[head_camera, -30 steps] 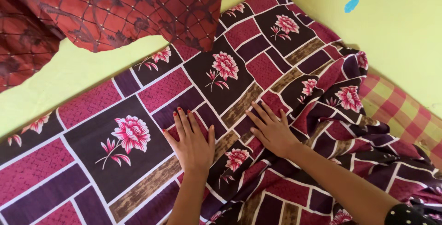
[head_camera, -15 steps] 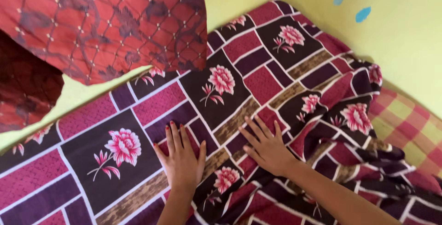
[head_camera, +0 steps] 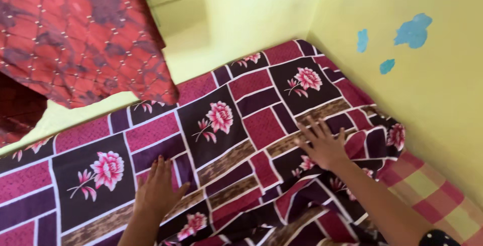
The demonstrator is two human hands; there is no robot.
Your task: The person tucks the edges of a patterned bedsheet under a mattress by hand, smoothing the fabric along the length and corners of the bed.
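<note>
Both hands flat on the maroon and purple patchwork bedsheet with pink flower print (head_camera: 241,125), palms down, nothing gripped. Left hand (head_camera: 157,189): fingers together and extended, pressing the sheet near the bottom-left of centre, just right of a dark panel with a pink flower. Right hand (head_camera: 323,144): fingers spread wide, pressing the sheet further toward the corner, near the yellow wall (head_camera: 437,105). The two hands are well apart.

Sheet lies mostly flat across the left and middle of the bed, reaching into the wall corner at the top. Bunched and folded at the right edge and lower right, below the right forearm.

Under the bunched edge, a red and yellow checked mattress cover (head_camera: 432,190) shows at lower right, uncovered.

Red quilted fabric with a diamond stitch pattern (head_camera: 75,34) hangs at upper left, above the sheet's far edge. Blue paint patches (head_camera: 412,30) on the wall at upper right.
</note>
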